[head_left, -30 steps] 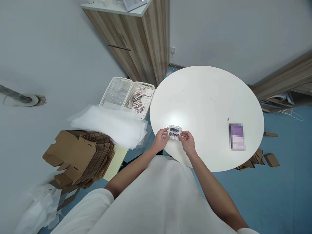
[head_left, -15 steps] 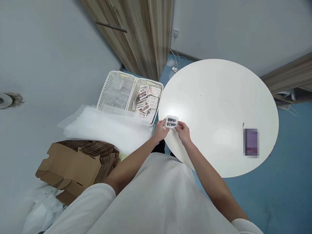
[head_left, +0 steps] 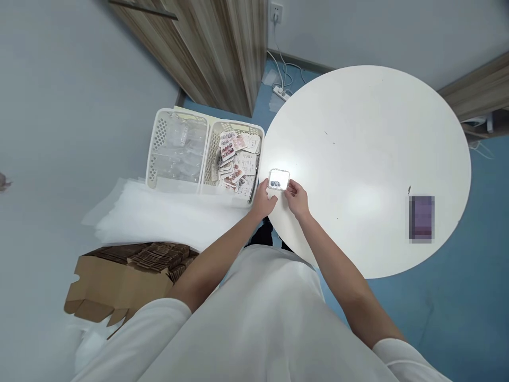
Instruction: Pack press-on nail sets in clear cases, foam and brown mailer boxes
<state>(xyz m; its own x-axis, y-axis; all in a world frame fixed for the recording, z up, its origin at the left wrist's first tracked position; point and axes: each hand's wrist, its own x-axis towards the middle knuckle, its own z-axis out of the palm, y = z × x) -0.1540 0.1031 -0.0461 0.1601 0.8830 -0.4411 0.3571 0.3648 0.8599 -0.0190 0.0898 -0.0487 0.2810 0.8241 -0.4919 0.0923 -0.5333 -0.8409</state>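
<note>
A small clear plastic box (head_left: 279,179) is held at the near left edge of the white round table. Inside it lies a printed card with dark oval pieces that look like press-on nails; bright glare hides most of them. My left hand (head_left: 263,201) has its fingers against the box's left side, the thumb lower and nearer to me. The fingers of my right hand (head_left: 297,199) pinch its lower right corner. Left of the hands, a white perforated basket (head_left: 261,139) contains a heap of similar printed cards (head_left: 248,163).
A second white basket (head_left: 151,154) holds clear plastic boxes (head_left: 177,151). In front lie white translucent sheets (head_left: 170,215) and folded brown cardboard boxes (head_left: 123,281). A pixelated purple object (head_left: 422,218) rests on the round table (head_left: 369,127). A power strip (head_left: 280,94) is on the floor.
The view has shifted a little. Glare now covers much of the box's face, where the dark ovals showed clearly before. My left thumb now sits below the box's lower edge.
</note>
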